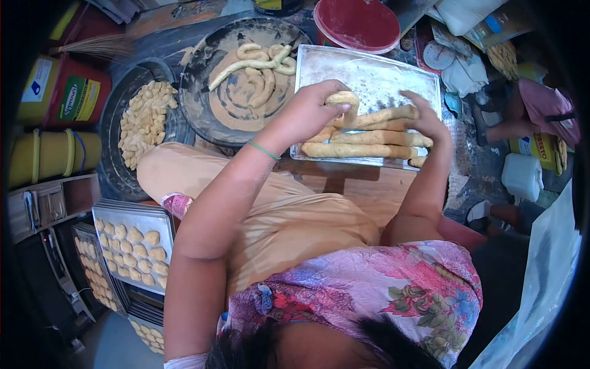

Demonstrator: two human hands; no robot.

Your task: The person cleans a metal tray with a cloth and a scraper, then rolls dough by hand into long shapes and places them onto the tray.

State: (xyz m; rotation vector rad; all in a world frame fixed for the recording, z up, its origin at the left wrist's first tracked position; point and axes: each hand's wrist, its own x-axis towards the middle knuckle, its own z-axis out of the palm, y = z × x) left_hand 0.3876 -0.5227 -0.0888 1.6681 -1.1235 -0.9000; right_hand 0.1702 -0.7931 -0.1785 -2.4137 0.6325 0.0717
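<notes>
A metal tray (pixel 369 77) holds several long dough rolls (pixel 359 150) lying side by side near its front edge. My left hand (pixel 322 104) is closed on the curved end of a dough roll (pixel 345 101) over the tray. My right hand (pixel 427 120) has its fingers curled at the far right end of a roll (pixel 390 115); whether they grip it is unclear. To the left, a round black basin (pixel 196 104) dusted with brown flour holds twisted dough strips (pixel 249 64).
A dark basin (pixel 110 129) at the left holds small dough pieces (pixel 144 117). Stacked trays (pixel 132 212) with dough balls stand at lower left. A red lid (pixel 356 23) lies behind the tray. Another person's leg (pixel 513 129) shows at the right.
</notes>
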